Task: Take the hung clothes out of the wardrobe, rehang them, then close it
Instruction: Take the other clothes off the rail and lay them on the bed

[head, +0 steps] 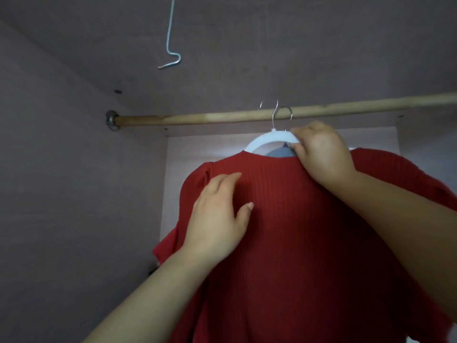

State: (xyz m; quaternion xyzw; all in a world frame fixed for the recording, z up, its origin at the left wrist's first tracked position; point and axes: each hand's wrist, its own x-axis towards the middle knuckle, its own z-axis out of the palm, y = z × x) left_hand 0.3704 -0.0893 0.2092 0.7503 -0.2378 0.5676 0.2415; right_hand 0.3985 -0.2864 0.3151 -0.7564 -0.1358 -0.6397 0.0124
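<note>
Gripping the white hanger (267, 138) w/ my right hand (321, 154), fingers curled round its arm just right of the metal hook (282, 112), which sits at the wooden rod (197, 118). On it hangs the red top (309, 231), directly below those fingers, inside the wardrobe. Meanwhile my left hand (217, 214) lies flat on the top's upper left part, fingers straight & slightly spread, thumb out. Some blue cloth (280, 152) shows behind the neckline.

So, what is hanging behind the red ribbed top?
Through the neckline of the red ribbed top, a patch of grey-blue garment shows under the white hanger. The rest of it is covered.
</note>
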